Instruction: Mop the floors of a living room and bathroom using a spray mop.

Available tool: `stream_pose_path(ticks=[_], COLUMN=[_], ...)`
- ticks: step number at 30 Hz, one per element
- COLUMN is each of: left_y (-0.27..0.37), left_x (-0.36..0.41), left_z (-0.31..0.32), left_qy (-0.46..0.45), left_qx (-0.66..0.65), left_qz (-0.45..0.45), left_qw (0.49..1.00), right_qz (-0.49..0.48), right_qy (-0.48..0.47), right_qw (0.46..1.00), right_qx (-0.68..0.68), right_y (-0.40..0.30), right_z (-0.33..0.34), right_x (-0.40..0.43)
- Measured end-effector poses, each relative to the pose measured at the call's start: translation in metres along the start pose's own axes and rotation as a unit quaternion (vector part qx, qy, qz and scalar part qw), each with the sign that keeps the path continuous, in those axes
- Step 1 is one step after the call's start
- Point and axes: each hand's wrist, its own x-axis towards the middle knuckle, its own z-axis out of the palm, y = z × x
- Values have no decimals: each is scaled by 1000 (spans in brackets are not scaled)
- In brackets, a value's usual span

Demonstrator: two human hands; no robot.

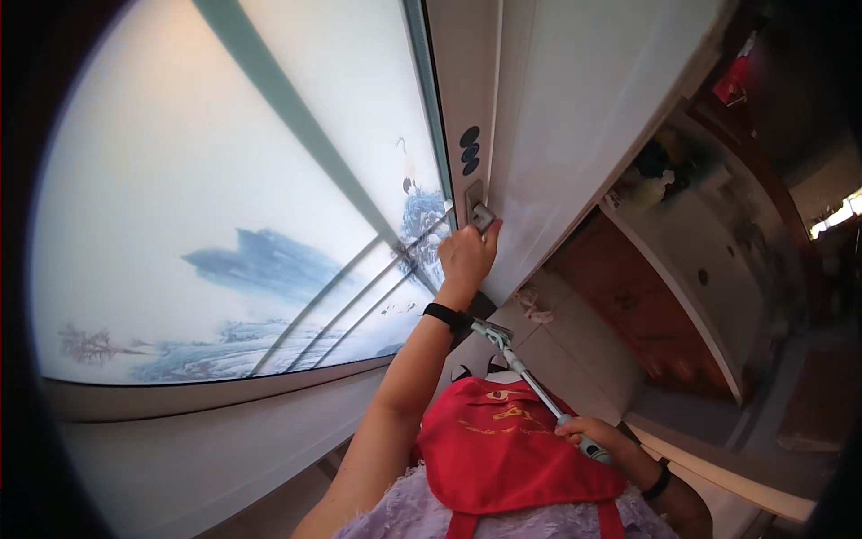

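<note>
My left hand (pixel 467 256) reaches up and grips a metal lever handle (pixel 481 215), fingers curled at its end and the thumb along the side. The handle sits on the pale frame (pixel 465 67) of a sliding or hinged door. Beside it is a large frosted glass panel (pixel 283 175) printed with a blue landscape and a crane. Low on the right, my right hand (pixel 592 434) holds the green-grey grip of a cleaning tool with a metal pole (pixel 539 391). Its pale head (pixel 497 335) lies just past my left wrist, partly hidden by it.
Dark oval fittings (pixel 470 149) sit on the frame above the handle. A red apron (pixel 512 451) covers my front. Pale floor tiles (pixel 566 337) lie below, with a small crumpled item (pixel 534 306). Reddish-brown cabinet doors (pixel 626 296) under a counter (pixel 707 269) stand at right.
</note>
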Motion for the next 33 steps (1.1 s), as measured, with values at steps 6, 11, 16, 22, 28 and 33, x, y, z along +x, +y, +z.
stream_pose_path(ticks=[6, 11, 16, 22, 28, 33], left_y=[-14, -26, -31, -30, -34, -33], left_x=[12, 13, 19, 27, 24, 32], left_z=[19, 45, 44, 49, 59, 64], left_qy=[31, 75, 76, 84, 16, 51], left_qx=[-132, -181, -190, -188, -225, -242], left_qz=[1, 59, 46, 64, 88, 90], left_qw=[991, 979, 978, 977, 970, 965], right_qz=[11, 6, -14, 4, -92, -134], right_qy=[2, 4, 18, -68, -83, -129], right_qw=[999, 999, 1000, 929, 892, 872], right_qx=[-36, -45, 8, 363, 434, 453], right_y=[-39, -44, 9, 96, 147, 146], right_z=[7, 9, 20, 40, 103, 99], right_x=[18, 18, 28, 44, 61, 92])
